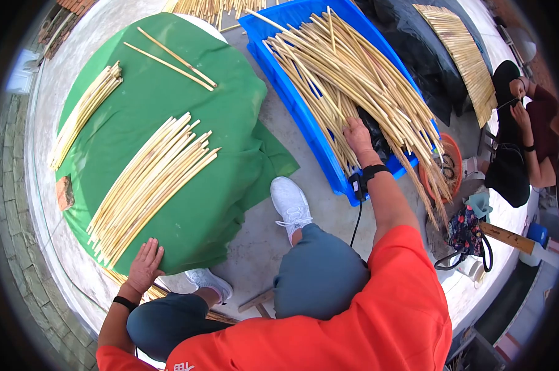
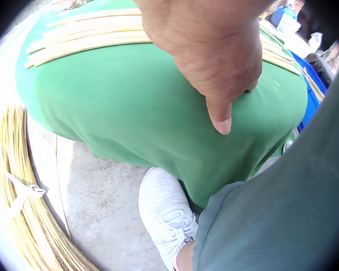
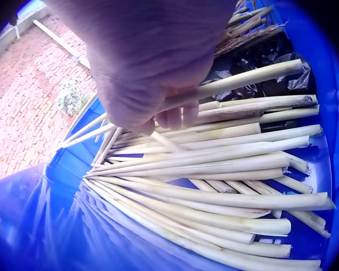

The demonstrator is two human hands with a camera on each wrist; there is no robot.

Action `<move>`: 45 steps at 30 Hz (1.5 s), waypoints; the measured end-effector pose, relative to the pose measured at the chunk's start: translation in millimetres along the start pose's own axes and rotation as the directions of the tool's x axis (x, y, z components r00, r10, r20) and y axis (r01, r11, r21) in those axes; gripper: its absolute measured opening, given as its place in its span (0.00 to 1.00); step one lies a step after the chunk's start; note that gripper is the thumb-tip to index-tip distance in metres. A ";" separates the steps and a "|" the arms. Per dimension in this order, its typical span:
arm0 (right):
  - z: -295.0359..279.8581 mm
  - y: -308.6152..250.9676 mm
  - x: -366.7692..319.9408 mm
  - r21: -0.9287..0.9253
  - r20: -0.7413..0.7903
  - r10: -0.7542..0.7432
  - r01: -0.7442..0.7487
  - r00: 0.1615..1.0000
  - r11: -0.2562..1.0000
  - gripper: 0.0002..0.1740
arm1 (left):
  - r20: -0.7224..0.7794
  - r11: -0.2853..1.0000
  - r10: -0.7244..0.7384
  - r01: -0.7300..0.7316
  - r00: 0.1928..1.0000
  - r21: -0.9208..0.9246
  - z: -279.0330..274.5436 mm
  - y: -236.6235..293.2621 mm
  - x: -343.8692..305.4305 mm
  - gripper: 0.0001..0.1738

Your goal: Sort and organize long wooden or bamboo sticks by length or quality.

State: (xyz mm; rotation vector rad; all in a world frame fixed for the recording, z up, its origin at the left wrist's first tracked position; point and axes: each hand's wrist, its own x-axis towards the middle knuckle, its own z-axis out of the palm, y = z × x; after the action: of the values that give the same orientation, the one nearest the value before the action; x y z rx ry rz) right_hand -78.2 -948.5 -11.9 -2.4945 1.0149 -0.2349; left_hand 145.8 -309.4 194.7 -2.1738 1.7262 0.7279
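- Two loose stalks (image 1: 171, 59), side by side at the far end, meeting at one tip.
- Narrow bundle of stalks (image 1: 84, 114) along the left edge.
- Broad row of cut stalks (image 1: 152, 185), laid parallel.
- Reddish brick piece (image 1: 64, 193) beside that row.
- Coil of yellow strips (image 2: 22, 197) on the concrete floor.
- My white shoes (image 1: 290, 204).
- Black sheet (image 1: 415, 43) bearing a woven mat (image 1: 461, 52).
- Orange basin (image 1: 449, 167); floral bag (image 1: 465, 232) near it.
- Seated person (image 1: 511, 154) in dark clothing, at the right.
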 end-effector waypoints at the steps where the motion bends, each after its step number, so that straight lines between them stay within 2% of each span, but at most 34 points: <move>1: -1.4 0.0 -2.2 0.010 0.050 -0.072 0.071 0.996 0.997 0.21 | 0.002 1.000 -0.007 0.007 1.000 -0.008 0.8 -0.3 -0.2 0.51; 2: -11.2 -10.0 -3.7 0.009 0.051 -0.067 0.066 0.996 0.998 0.21 | 0.005 1.000 -0.002 0.002 1.000 -0.008 0.8 -0.4 -0.1 0.51; 3: -20.8 -21.0 -3.0 0.065 0.286 -0.022 0.004 0.958 0.998 0.20 | -0.004 1.000 0.000 0.000 1.000 -0.014 0.6 -0.4 0.1 0.51; 4: -26.2 -31.1 -3.0 0.105 0.507 0.007 -0.070 0.862 0.992 0.19 | -0.013 1.000 0.000 0.000 1.000 -0.021 0.7 -0.2 0.3 0.51; 5: -19.9 -31.5 -3.1 0.104 0.429 0.004 -0.053 0.903 0.993 0.17 | -0.010 1.000 0.001 -0.001 1.000 -0.023 1.6 -0.6 0.3 0.51; 6: -10.8 -24.6 0.3 0.104 0.432 0.004 -0.054 0.902 0.993 0.17 | -0.007 1.000 0.001 -0.001 1.000 -0.011 2.9 -1.1 0.0 0.51; 8: 8.8 -9.5 15.2 0.115 0.213 -0.086 0.063 0.973 0.991 0.15 | 0.001 1.000 -0.001 0.001 1.000 0.001 3.0 -1.4 -0.5 0.51; 9: 15.4 -4.4 22.6 0.096 0.202 -0.099 0.081 0.974 0.992 0.12 | -0.005 1.000 0.002 -0.002 1.000 -0.002 2.3 -1.3 -0.7 0.51; 10: 22.1 -0.3 30.1 0.098 0.203 -0.101 0.083 0.974 0.992 0.12 | -0.013 1.000 0.005 -0.005 1.000 -0.005 1.9 -1.2 -0.1 0.51; 12: 39.5 7.6 44.6 -0.089 0.200 -0.082 0.102 0.976 0.991 0.09 | -0.007 1.000 0.001 -0.001 1.000 -0.002 0.8 -0.8 0.3 0.51; 13: 44.0 4.9 51.1 -0.158 0.253 -0.065 0.108 0.965 0.982 0.08 | -0.003 1.000 0.000 0.000 1.000 0.000 0.4 -0.3 0.6 0.50; 14: 47.0 3.8 53.1 -0.156 0.254 -0.071 0.113 0.965 0.981 0.08 | -0.004 1.000 -0.006 0.006 1.000 -0.002 -0.6 0.5 1.2 0.50; 16: 50.9 -6.0 50.5 -0.254 0.219 0.150 -0.092 0.964 0.963 0.07 | 0.001 1.000 -0.005 0.005 1.000 -0.009 -3.0 1.3 1.1 0.49; 17: 47.8 -12.0 47.1 -0.242 0.193 0.208 -0.159 0.959 0.957 0.08 | 0.003 1.000 -0.008 0.008 1.000 -0.010 -3.0 1.8 0.7 0.49; 18: 43.3 -17.0 42.5 -0.242 0.195 0.207 -0.158 0.959 0.957 0.08 | 0.005 1.000 -0.011 0.011 1.000 -0.010 -2.9 2.1 0.7 0.50; 20: 35.4 -23.0 35.8 -0.222 0.289 0.278 -0.219 0.916 0.950 0.09 | 0.004 1.000 -0.014 0.014 1.000 -0.009 -2.5 2.1 2.1 0.50; 22: 32.2 -26.2 34.6 -0.209 0.290 0.288 -0.233 0.913 0.950 0.10 | 0.019 1.000 -0.024 0.024 1.000 -0.010 -1.1 2.1 1.6 0.50; 24: 32.5 -26.0 37.9 -0.331 0.417 0.331 -0.198 0.846 0.923 0.15 | 0.019 1.000 -0.023 0.023 1.000 -0.008 -0.7 2.0 1.6 0.50; 25: 33.3 -25.3 36.8 -0.331 0.417 0.331 -0.198 0.847 0.922 0.15 | 0.017 1.000 -0.023 0.024 1.000 -0.005 -1.0 1.9 1.6 0.50; 27: 35.8 -24.9 32.6 -0.367 0.417 0.228 -0.067 0.880 0.928 0.15 | 0.006 1.000 -0.020 0.020 1.000 -0.008 -2.5 2.4 1.9 0.51; 30: 8.2 -50.6 27.0 -0.350 0.393 0.176 -0.030 0.903 0.936 0.14 | -0.010 1.000 -0.010 0.010 1.000 -0.008 -1.3 1.3 0.3 0.51; 32: 4.4 -48.8 25.9 -0.327 0.376 0.160 -0.031 0.913 0.945 0.15 | -0.021 1.000 -0.003 0.003 1.000 -0.007 0.0 1.5 0.4 0.51; 35: -6.1 -38.1 25.2 -0.204 0.309 0.171 -0.111 0.936 0.973 0.17 | 0.004 1.000 -0.017 0.017 1.000 0.003 0.2 1.7 1.3 0.51; 38: -22.9 -31.6 20.6 -0.235 0.299 0.184 -0.114 0.936 0.965 0.18 | 0.016 1.000 -0.024 0.024 1.000 0.000 0.0 1.9 1.4 0.52; 40: -26.8 -21.0 14.4 -0.213 0.276 0.163 -0.106 0.947 0.971 0.17 | 0.008 1.000 -0.022 0.022 1.000 0.006 0.3 1.6 0.9 0.52; 42: -32.2 -12.1 6.6 -0.221 0.251 0.083 -0.027 0.964 0.975 0.18 | 0.003 1.000 -0.020 0.020 1.000 0.009 1.1 1.5 0.9 0.52; 45: -39.5 -0.2 3.0 -0.163 0.274 0.078 -0.034 0.958 0.986 0.22 | 0.006 1.000 -0.016 0.016 1.000 0.009 1.1 1.5 0.8 0.52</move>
State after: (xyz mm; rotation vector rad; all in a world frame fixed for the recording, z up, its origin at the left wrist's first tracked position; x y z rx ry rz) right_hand -88.2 -963.4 23.3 -2.5388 1.0156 0.2200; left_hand 144.3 -309.9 193.5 -2.1744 1.7036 0.7208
